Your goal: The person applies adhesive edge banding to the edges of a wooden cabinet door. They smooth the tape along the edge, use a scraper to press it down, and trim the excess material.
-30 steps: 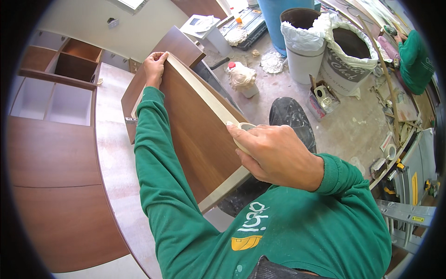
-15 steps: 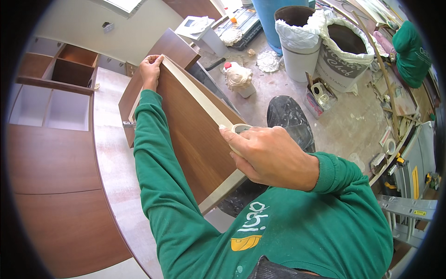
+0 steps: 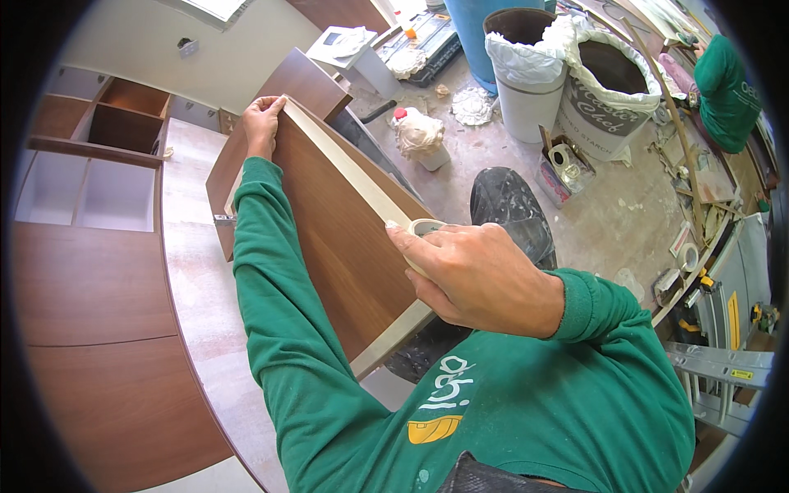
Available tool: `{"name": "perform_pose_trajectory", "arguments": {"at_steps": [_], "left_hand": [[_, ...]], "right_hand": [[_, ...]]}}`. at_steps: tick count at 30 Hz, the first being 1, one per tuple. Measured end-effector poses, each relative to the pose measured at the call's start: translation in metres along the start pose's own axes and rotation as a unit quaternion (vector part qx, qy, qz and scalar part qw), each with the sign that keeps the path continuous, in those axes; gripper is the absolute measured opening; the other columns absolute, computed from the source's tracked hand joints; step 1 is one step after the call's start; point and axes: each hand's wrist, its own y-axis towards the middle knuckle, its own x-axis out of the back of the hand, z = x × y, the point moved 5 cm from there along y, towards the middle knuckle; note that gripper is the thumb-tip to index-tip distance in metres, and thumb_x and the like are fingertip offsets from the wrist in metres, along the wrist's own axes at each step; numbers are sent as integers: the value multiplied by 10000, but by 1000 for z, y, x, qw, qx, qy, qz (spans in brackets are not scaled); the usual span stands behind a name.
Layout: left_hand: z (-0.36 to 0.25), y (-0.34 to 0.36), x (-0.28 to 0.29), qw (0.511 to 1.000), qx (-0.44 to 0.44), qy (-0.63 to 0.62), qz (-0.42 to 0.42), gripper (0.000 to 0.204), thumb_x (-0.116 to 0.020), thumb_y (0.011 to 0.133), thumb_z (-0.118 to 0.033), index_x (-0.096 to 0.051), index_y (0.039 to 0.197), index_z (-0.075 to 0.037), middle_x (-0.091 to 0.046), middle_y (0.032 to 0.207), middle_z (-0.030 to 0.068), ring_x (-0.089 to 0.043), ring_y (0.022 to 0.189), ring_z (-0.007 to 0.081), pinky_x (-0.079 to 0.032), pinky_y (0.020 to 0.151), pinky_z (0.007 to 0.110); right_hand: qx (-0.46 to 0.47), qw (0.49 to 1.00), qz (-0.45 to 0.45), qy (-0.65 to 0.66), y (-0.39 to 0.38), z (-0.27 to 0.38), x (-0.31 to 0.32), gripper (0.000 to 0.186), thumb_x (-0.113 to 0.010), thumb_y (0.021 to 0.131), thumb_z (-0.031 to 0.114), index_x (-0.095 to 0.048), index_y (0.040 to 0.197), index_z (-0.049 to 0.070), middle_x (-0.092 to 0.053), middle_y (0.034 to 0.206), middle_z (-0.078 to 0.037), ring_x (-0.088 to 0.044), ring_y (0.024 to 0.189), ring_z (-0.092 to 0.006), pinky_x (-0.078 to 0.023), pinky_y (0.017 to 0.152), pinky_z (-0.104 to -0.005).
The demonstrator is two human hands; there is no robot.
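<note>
A brown wooden panel [image 3: 329,222] lies tilted in front of me, with a pale strip along its near edge. At its far corner my left hand [image 3: 261,127] is closed, pinching the end of a strip of masking tape [image 3: 337,160]. The tape stretches taut along the panel's right edge toward me. My right hand [image 3: 485,267] is closed around the roll of masking tape [image 3: 426,225], thumb pressed near where the strip leaves it. Its lower fingers are partly hidden behind the hand.
Brown cabinets [image 3: 99,279] and a long whitish surface [image 3: 197,246] run along the left. White-lined bins [image 3: 526,103] and a covered white tub [image 3: 423,140] stand on the dusty floor. A metal ladder [image 3: 715,370] is at right; another person in green [image 3: 727,99] crouches far right.
The view has shifted very slightly. Both hands, the tape strip and the panel keep the same positions relative to one another.
</note>
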Motion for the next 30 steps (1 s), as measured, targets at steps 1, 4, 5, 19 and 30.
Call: {"name": "perform_pose_trajectory", "arguments": {"at_steps": [1,4,5,19,30], "left_hand": [[-2,-1,-1,1000,-1,4,0,125,-798,846,-93,-723,886,-1,-700,811,32,-614,723,93,-498,675,235],[-6,-3,-4,1000,-4,9,0,128,-801,843,-95,-724,885,-1,-699,808,30,-614,720,91,-497,672,235],[-5,-4,-2,1000,-4,7,-2,128,-801,843,-95,-724,885,-1,-699,806,30,-613,719,90,-497,671,234],[6,-4,-1,995,-56,74,-32,227,-814,830,-173,-721,961,-12,-718,852,50,-646,755,117,-522,712,271],[-6,-19,-9,963,-148,206,-95,188,-770,851,-229,-703,939,-77,-706,916,85,-682,867,234,-533,801,369]], "right_hand": [[8,1000,-17,3,0,0,0,459,-645,817,80,-581,1244,-75,-679,817,-162,-692,746,-295,-554,614,-375],[15,999,-34,6,0,-1,0,447,-639,800,68,-595,1215,-92,-666,778,-152,-684,722,-292,-545,593,-376],[8,1000,-17,6,0,0,-1,451,-645,817,77,-583,1236,-77,-677,822,-161,-690,748,-296,-553,620,-375],[-4,999,-20,25,-1,-2,1,441,-647,831,74,-571,1244,-62,-670,806,-153,-677,722,-315,-547,630,-394],[-13,998,-60,-3,-3,-2,7,453,-659,826,82,-577,1258,-27,-649,746,-143,-654,687,-314,-519,602,-413]]}}
